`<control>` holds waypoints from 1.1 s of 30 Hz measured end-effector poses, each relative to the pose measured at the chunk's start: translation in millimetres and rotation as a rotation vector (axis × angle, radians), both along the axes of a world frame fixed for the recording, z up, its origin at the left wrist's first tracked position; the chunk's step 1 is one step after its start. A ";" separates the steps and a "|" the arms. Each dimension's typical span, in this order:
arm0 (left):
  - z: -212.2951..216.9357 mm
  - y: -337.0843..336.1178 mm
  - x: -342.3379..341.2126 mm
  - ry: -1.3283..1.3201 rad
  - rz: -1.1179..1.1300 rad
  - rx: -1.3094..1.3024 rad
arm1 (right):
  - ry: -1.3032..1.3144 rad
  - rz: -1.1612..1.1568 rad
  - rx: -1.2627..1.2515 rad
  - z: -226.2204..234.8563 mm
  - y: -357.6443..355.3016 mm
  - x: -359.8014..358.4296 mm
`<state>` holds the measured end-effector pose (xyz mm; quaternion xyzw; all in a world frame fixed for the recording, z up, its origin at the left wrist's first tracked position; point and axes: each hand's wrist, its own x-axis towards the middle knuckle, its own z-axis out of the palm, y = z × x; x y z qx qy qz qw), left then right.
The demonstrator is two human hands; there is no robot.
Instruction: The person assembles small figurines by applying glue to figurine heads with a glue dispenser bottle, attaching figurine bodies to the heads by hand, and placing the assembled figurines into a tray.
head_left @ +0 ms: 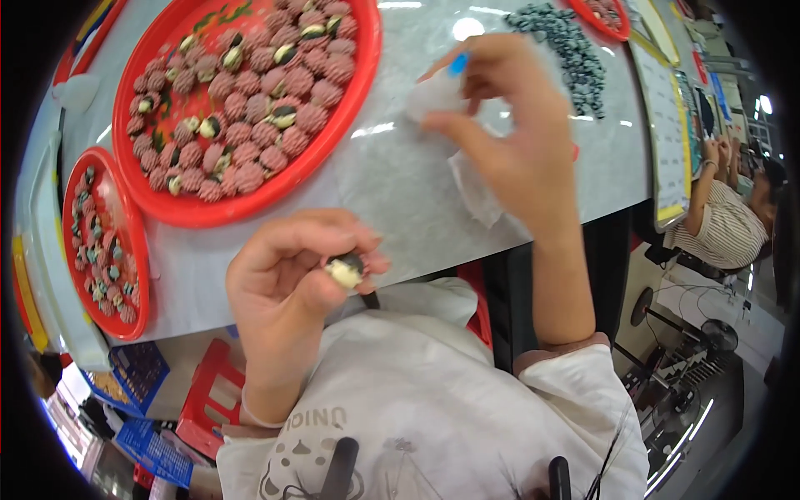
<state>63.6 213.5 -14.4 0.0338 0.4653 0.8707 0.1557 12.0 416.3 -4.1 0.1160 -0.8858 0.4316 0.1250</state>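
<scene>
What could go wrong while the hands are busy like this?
The small shell piece pinched in the left hand sits past the table edge, so it might drop onto the lap. The right hand, holding something white with a blue tip, may brush the grey pile.

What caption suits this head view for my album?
Left hand pinches a small dark-and-cream piece; right hand holds a white lump beside a red tray.

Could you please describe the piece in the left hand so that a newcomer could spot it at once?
Start at the big red tray, then drop to the left hand below it. Pinched in its fingers is a small piece, cream-and-dark, unlike the mostly pinkish pieces.
</scene>
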 end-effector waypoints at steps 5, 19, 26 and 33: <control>-1.3 -6.3 -1.0 0.024 0.020 -0.025 | -0.049 0.069 -0.010 0.2 21.0 -10.5; -1.7 -4.4 -4.7 0.044 -0.051 0.053 | -0.258 -0.096 -0.594 20.1 48.4 5.7; 5.0 7.3 -5.6 0.031 -0.083 0.004 | -0.386 0.216 -0.826 24.6 19.5 37.6; 5.8 12.0 0.7 -0.026 -0.052 0.011 | -0.166 0.250 -0.637 27.8 -17.5 53.3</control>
